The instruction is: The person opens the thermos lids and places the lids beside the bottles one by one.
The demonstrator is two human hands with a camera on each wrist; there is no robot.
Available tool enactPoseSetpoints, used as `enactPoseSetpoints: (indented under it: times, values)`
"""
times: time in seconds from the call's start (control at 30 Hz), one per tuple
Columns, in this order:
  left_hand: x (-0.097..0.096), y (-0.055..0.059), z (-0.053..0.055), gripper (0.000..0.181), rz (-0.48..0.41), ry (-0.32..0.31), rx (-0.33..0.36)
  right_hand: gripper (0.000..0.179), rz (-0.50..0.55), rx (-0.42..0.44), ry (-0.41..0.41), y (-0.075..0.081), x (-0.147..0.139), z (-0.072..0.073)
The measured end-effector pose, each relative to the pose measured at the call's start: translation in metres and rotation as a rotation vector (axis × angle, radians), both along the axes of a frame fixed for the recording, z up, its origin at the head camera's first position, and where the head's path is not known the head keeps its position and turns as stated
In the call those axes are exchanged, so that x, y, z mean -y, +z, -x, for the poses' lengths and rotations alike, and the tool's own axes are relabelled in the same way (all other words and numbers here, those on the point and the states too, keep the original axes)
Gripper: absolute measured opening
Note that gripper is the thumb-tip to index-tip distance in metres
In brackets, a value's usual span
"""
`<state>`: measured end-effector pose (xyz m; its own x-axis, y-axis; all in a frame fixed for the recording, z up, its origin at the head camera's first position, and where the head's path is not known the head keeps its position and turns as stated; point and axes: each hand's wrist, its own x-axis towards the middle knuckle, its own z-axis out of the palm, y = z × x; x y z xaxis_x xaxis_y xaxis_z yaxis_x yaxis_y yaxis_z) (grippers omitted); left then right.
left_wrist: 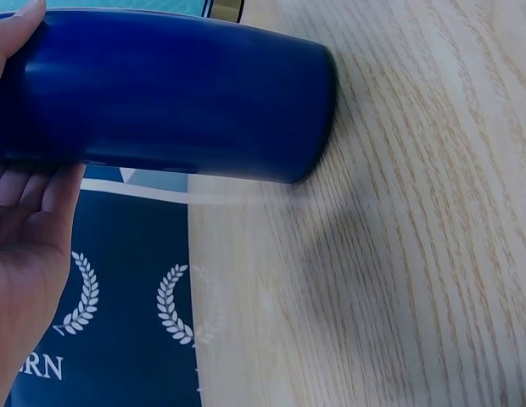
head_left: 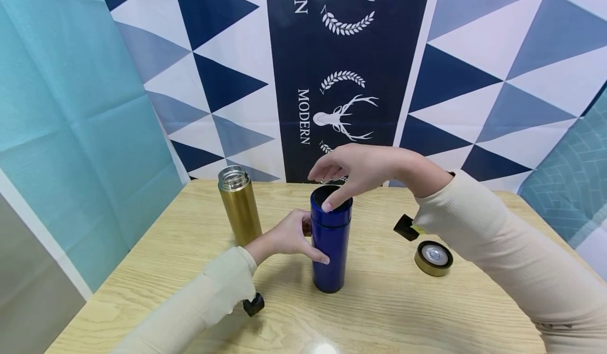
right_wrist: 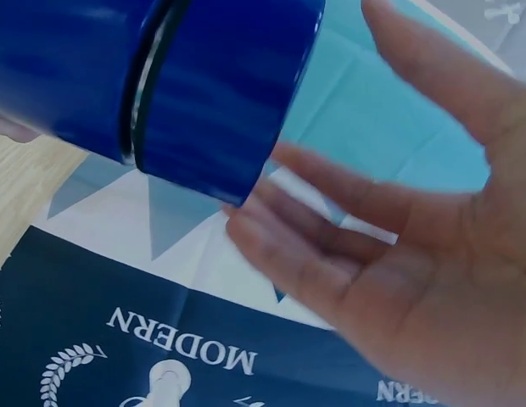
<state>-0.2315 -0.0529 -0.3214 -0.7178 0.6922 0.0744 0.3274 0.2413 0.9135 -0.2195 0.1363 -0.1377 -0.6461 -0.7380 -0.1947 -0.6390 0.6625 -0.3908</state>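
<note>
A blue thermos bottle is upright over the middle of the wooden table, its blue lid with a dark top in place. My left hand grips the bottle's body from the left, thumb across the near side. In the left wrist view, the lower body of the bottle shows, its base close to the table. My right hand hovers at the lid with fingers loosely bent and spread. In the right wrist view this hand has its fingers beside the lid, not wrapped round it.
A gold bottle with its mouth uncovered stands on the table at the back left, behind my left wrist. A gold lid lies underside up on the right. A patterned cloth hangs behind the table.
</note>
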Motion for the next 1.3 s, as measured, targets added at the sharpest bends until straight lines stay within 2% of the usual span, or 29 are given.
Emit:
enactPoseSetpoints:
  times: [0.13,0.33,0.47,0.57,0.97,1.1,1.3]
  values:
    - [0.000,0.000,0.000,0.049,-0.001,0.003,0.002,0.060,-0.048,-0.102,-0.105,0.000,0.005,-0.015]
    - [0.000,0.000,0.001,0.049,-0.011,0.004,0.004,0.058,-0.111,-0.204,-0.178,-0.004,0.017,-0.033]
    - [0.000,0.000,0.001,0.049,-0.010,0.001,0.013,0.049,-0.133,-0.231,-0.222,-0.006,0.023,-0.035]
    - [0.000,-0.001,0.002,0.050,-0.009,-0.002,0.029,0.045,-0.143,-0.213,-0.244,-0.007,0.023,-0.034]
    - [0.000,-0.001,0.002,0.051,-0.008,-0.012,0.039,0.051,-0.115,-0.194,-0.179,-0.007,0.017,-0.027]
    - [0.000,-0.001,0.001,0.051,-0.001,-0.009,0.044,0.049,-0.097,-0.170,-0.170,-0.007,0.016,-0.026]
    - [0.000,-0.001,0.002,0.051,0.002,-0.005,0.038,0.047,-0.078,-0.181,-0.124,-0.007,0.014,-0.024]
